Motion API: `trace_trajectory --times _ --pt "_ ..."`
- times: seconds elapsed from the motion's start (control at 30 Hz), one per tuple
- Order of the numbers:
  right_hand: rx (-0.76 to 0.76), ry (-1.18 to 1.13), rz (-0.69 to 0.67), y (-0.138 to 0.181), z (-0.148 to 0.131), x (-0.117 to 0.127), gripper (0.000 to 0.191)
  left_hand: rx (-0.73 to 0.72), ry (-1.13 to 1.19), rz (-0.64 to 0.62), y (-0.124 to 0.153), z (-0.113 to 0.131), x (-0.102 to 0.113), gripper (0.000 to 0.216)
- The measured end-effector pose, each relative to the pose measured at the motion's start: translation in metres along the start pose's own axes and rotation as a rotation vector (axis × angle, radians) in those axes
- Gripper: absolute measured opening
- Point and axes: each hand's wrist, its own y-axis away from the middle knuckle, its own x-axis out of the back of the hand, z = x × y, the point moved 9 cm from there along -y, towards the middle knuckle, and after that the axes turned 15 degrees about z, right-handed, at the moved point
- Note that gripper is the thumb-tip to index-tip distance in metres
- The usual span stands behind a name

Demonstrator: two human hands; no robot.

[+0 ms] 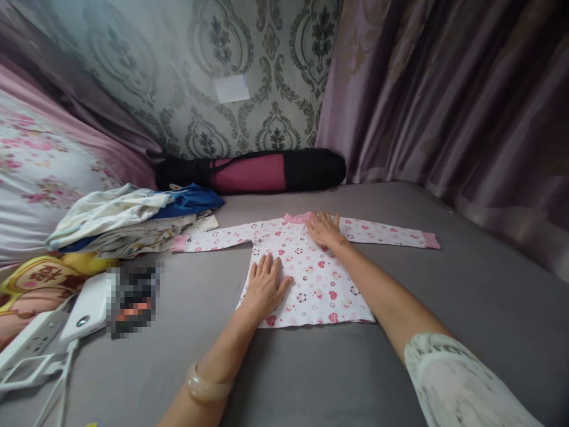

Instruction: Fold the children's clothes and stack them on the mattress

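A small white long-sleeved shirt [311, 279] with pink hearts and flowers lies spread flat on the grey sheet [444, 308], sleeves stretched out to both sides. My left hand [265, 284] rests flat on its lower left part, fingers stretched out. My right hand [324, 228] lies flat near the pink collar, fingers spread. Neither hand holds anything. A pale bangle [207, 385] sits on my left wrist.
A pile of folded clothes [128, 219] in white, blue and yellow lies at the left. A black and pink roll bag [253, 171] lies against the patterned wall. White power strip [31, 344] and charger sit at the near left. Purple curtains [466, 118] hang on the right.
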Motion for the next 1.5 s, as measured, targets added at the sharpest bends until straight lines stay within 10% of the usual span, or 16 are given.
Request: trace_trajectory --times 0.37,0.6,1.17,1.5 --pt "0.017 -0.026 0.075 -0.014 -0.010 -0.011 0.066 0.071 0.064 0.007 -0.001 -0.009 -0.001 0.069" --pt "0.297 -0.120 0.053 -0.003 -0.094 -0.018 0.067 0.067 0.113 0.023 -0.003 -0.008 0.000 0.072" --pt "0.302 -0.140 -0.031 0.001 -0.155 -0.033 0.063 0.120 0.191 0.044 -0.005 -0.013 0.008 0.081" --pt "0.085 -0.082 0.076 -0.012 -0.101 -0.021 0.067 0.126 0.194 0.053 -0.004 -0.014 0.009 0.080"
